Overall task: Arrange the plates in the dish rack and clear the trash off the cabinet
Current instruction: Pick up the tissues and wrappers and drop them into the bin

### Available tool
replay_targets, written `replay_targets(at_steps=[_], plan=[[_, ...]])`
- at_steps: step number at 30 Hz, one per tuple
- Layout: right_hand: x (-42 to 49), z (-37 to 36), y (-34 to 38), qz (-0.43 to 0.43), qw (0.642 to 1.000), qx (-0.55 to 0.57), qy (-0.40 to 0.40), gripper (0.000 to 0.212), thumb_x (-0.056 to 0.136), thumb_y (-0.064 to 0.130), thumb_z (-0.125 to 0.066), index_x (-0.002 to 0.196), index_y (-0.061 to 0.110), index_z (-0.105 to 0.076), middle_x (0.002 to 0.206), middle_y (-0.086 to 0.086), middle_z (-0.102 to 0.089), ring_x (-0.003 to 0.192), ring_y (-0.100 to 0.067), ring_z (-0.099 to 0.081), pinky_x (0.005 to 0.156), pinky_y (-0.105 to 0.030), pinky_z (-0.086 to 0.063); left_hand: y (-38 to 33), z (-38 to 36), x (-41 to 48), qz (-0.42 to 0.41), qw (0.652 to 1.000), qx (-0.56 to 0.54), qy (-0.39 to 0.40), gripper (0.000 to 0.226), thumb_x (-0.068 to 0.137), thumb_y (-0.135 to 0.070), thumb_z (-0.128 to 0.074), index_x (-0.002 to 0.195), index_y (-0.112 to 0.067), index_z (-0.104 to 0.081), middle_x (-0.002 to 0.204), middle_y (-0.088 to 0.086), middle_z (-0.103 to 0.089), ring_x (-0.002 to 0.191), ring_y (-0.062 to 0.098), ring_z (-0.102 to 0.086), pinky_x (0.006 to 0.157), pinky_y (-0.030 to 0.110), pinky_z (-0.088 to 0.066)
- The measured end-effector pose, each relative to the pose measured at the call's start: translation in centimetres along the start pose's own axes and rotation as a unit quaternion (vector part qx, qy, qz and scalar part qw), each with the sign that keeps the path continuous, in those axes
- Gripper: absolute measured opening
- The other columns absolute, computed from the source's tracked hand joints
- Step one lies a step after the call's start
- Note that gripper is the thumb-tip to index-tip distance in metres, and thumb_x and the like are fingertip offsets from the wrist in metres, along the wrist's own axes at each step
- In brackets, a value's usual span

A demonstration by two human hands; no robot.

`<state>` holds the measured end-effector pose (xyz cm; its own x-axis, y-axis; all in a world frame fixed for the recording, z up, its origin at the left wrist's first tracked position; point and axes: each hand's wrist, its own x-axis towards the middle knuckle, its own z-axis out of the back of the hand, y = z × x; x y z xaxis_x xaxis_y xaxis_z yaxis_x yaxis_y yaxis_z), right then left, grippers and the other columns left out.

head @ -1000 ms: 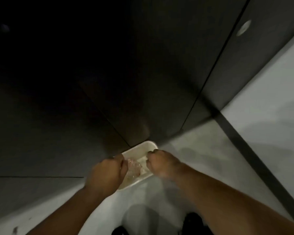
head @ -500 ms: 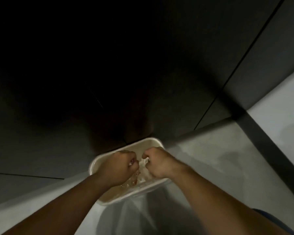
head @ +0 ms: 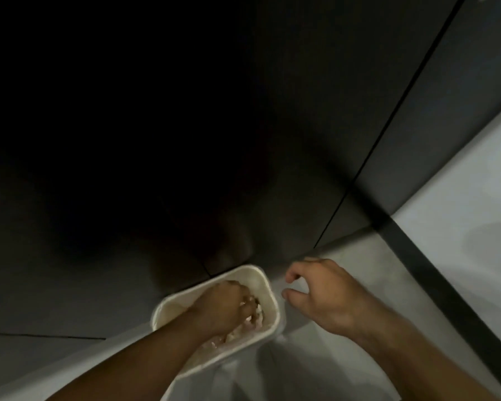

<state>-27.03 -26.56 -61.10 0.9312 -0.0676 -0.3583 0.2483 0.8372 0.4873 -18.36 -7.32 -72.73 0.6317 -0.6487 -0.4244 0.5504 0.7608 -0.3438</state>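
Observation:
A cream rectangular bin [head: 252, 273] stands on the pale floor against dark cabinet doors, low in the middle of the head view. Crumpled pale trash [head: 243, 331] lies inside it. My left hand [head: 220, 306] is down inside the bin, fingers curled into the trash. My right hand [head: 318, 287] hovers just right of the bin's rim, fingers loosely curled with nothing in them. No plates or dish rack are in view.
Dark cabinet fronts [head: 272, 140] fill the upper view, mostly in shadow. A pale floor [head: 344, 357] runs below, crossed by a dark strip [head: 434, 279] at the right, with a lighter surface [head: 475, 198] beyond it.
My right hand has come out of the bin and moved to the right with its fingers loosened. My left hand stays in the bin on the trash. The view has shifted closer.

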Motion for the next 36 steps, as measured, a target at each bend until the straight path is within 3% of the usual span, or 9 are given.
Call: replay_targets(at_steps=[3,7,16,20,26,29,33,36], plan=[[-2.7,6.1,2.7,0.007,0.999,0.016,-0.039,0.015,0.092,0.045,-0.059,0.102,0.034,-0.058,0.1,0.015,-0.052,0.09,-0.004,-0.051,0.077,-0.026,-0.046,-4.6,8.4,-5.8,-0.035,0.995,-0.029,-0.091,0.029,0.088,-0.048,-0.048,0.089,-0.025,-0.064,0.091,-0.007,-0.063,0.083,0.012,-0.061,0.07,0.027,-0.043],[-7.9,16.9,7.1,0.019,0.996,0.044,-0.073,0.011,0.089,0.042,-0.063,0.087,0.037,-0.054,0.092,0.016,-0.052,0.084,-0.003,-0.054,0.075,-0.027,-0.051,-13.8,21.5,-13.2,-0.119,0.976,-0.093,-0.157,0.031,0.085,-0.052,-0.045,0.082,-0.025,-0.061,0.077,-0.013,-0.055,0.071,0.006,-0.055,0.065,0.025,-0.046],[-20.4,42.1,15.1,0.043,0.988,0.0,-0.149,0.023,0.087,0.039,-0.067,0.074,0.033,-0.049,0.082,0.011,-0.05,0.075,-0.003,-0.05,0.061,-0.017,-0.037,-29.4,46.6,-23.2,-0.202,0.94,-0.06,-0.268,0.023,0.088,-0.044,-0.052,0.081,-0.023,-0.059,0.079,-0.009,-0.055,0.073,0.005,-0.052,0.067,0.025,-0.044],[-23.7,48.6,16.9,0.074,0.978,-0.021,-0.193,0.019,0.089,0.04,-0.066,0.077,0.033,-0.052,0.085,0.013,-0.052,0.078,-0.002,-0.052,0.064,-0.018,-0.041,-32.0,52.0,-24.4,-0.185,0.931,-0.056,-0.311,0.025,0.09,-0.049,-0.045,0.085,-0.028,-0.057,0.081,-0.013,-0.053,0.072,0.002,-0.051,0.065,0.027,-0.048],[-25.0,51.9,17.5,0.096,0.973,-0.047,-0.204,0.026,0.09,0.036,-0.065,0.076,0.042,-0.045,0.09,0.017,-0.049,0.083,-0.001,-0.052,0.069,-0.017,-0.041,-33.5,56.0,-24.1,-0.189,0.91,-0.069,-0.363,0.019,0.09,-0.043,-0.05,0.081,-0.028,-0.057,0.076,-0.013,-0.055,0.07,0.003,-0.053,0.062,0.027,-0.048],[-23.6,53.5,17.7,0.1,0.968,-0.065,-0.223,0.023,0.089,0.035,-0.066,0.08,0.041,-0.046,0.09,0.017,-0.049,0.084,-0.002,-0.052,0.074,-0.021,-0.045,-33.1,58.0,-23.4,-0.195,0.898,-0.065,-0.388,0.026,0.087,-0.05,-0.044,0.082,-0.029,-0.059,0.076,-0.014,-0.056,0.07,0.002,-0.054,0.061,0.022,-0.046],[-20.2,55.3,18.1,0.113,0.959,-0.076,-0.248,0.023,0.089,0.033,-0.067,0.08,0.041,-0.047,0.087,0.017,-0.049,0.08,-0.001,-0.052,0.068,-0.018,-0.041,-31.6,60.9,-21.7,-0.211,0.888,-0.046,-0.406,0.016,0.091,-0.042,-0.051,0.08,-0.032,-0.056,0.074,-0.017,-0.054,0.072,0.0,-0.054,0.06,0.014,-0.04],[-17.2,56.4,17.7,0.106,0.96,-0.092,-0.244,0.019,0.09,0.03,-0.065,0.089,0.04,-0.049,0.089,0.017,-0.049,0.083,-0.002,-0.053,0.072,-0.018,-0.043,-30.4,62.5,-19.7,-0.219,0.888,-0.042,-0.401,0.017,0.092,-0.039,-0.053,0.081,-0.027,-0.058,0.076,-0.014,-0.055,0.07,0.002,-0.054,0.061,0.02,-0.046]])
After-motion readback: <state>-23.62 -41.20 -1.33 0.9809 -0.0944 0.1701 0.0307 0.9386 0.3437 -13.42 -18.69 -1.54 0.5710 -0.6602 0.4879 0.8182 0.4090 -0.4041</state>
